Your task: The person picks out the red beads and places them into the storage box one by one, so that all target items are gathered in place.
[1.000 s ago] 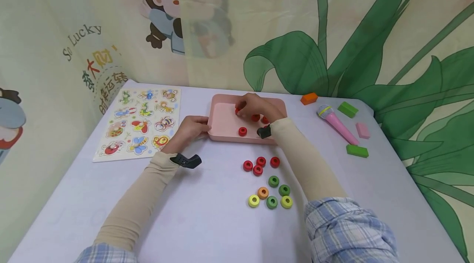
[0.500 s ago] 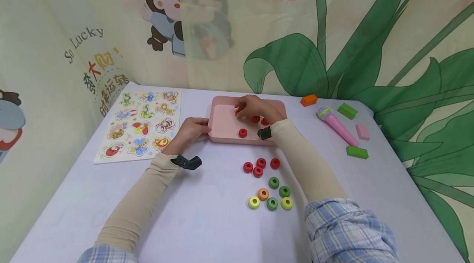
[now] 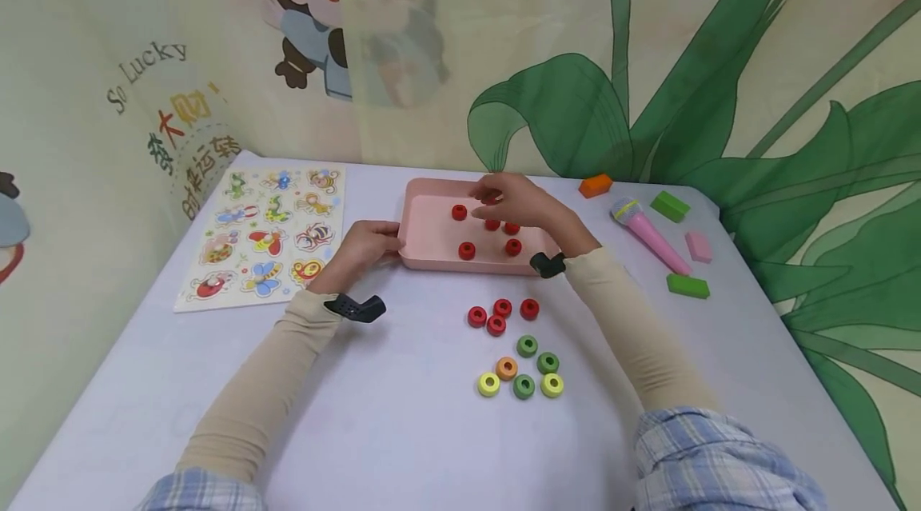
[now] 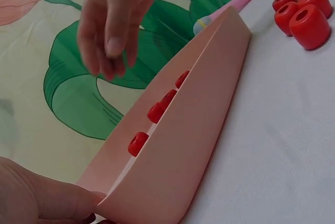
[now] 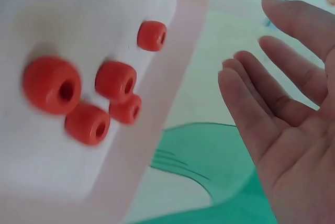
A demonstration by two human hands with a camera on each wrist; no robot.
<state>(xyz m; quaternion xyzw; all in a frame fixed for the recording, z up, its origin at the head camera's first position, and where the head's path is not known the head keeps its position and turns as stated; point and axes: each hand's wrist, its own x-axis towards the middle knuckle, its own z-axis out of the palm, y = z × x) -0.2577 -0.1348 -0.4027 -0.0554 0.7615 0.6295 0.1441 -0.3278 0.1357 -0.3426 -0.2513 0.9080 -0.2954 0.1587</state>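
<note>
Six red, round, holed beads lie scattered inside a pink rectangular tray with low walls and rounded corners. Over its one o'clock part hangs the person's right hand, fingers extended, apart and holding nothing. At the tray's nine o'clock, the left hand pinches the rim. On the white table, just off the tray's six o'clock, sit four more red beads; beyond them are three green beads, two yellow beads and one orange bead. A pink toy microphone lies at three o'clock, a cream board with insect pictures at nine.
</note>
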